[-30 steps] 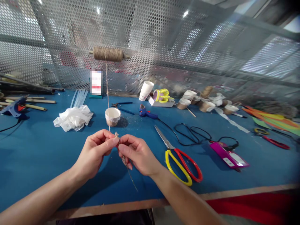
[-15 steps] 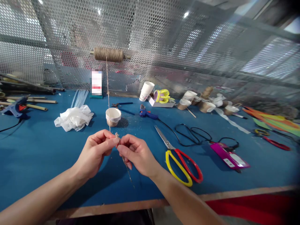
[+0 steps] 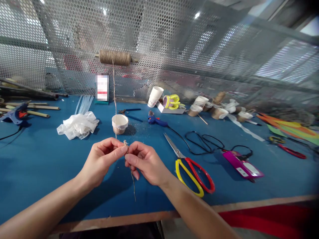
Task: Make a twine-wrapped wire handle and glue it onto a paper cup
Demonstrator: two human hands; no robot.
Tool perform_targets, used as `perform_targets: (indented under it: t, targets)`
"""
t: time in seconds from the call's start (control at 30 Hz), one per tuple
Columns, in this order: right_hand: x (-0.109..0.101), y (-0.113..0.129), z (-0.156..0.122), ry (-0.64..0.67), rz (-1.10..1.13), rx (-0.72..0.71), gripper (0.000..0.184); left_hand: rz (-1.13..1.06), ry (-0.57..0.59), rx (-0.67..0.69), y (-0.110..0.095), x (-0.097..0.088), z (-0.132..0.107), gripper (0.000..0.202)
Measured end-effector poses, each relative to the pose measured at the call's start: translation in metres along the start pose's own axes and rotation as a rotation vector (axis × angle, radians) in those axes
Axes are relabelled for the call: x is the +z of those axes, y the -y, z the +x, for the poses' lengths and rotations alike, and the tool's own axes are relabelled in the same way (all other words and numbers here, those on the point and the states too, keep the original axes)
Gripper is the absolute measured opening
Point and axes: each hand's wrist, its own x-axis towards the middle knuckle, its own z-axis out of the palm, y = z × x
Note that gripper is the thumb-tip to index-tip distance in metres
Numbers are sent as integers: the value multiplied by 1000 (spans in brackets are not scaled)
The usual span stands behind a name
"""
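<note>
My left hand and my right hand meet fingertip to fingertip above the blue table. Both pinch a thin strand of jute twine that runs down from a spool hung on the perforated metal screen. A small knot of twine pokes up between the fingertips. Below my right hand hangs a thin wire or stick, its tip pointing down. A paper cup wrapped in twine stands just behind the hands.
Yellow and red scissors lie right of my right hand. A blue glue gun with black cord, a purple device, crumpled clear plastic, more cups and bamboo sticks are spread along the table.
The thin piece hanging under my right hand has swung from slanting right to pointing nearly straight down. Both hands have stayed in place.
</note>
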Motion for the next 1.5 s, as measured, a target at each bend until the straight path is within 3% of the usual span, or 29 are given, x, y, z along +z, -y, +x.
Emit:
perform_targets:
  t: [0.3,0.5,0.57,0.93,1.0,1.13,1.2,1.3,1.5]
  targets:
    - [5,5,-4,-152,-222,-93,21,54,-75,27,5,-1,1,8]
    - [-4,3,-1,118,97,62,19,-22,40,-53,1,-2,0,11]
    - [-6,1,0,138,171,92,19,-42,42,-63,0,-2,1,11]
    - [1,4,0,-90,-181,-64,21,29,-93,26,3,1,2,12]
    - [-1,3,0,-53,-130,-39,22,3,-49,23,3,0,1,11]
    - [-6,1,1,170,179,130,24,-85,97,-47,1,-1,1,10]
    - [-8,0,2,220,283,185,24,-106,123,-55,1,-2,0,10]
    - [-6,1,3,164,275,174,25,-94,95,-47,1,-2,1,10]
    - [0,0,1,-34,-34,8,24,-52,-44,-43,4,0,2,13]
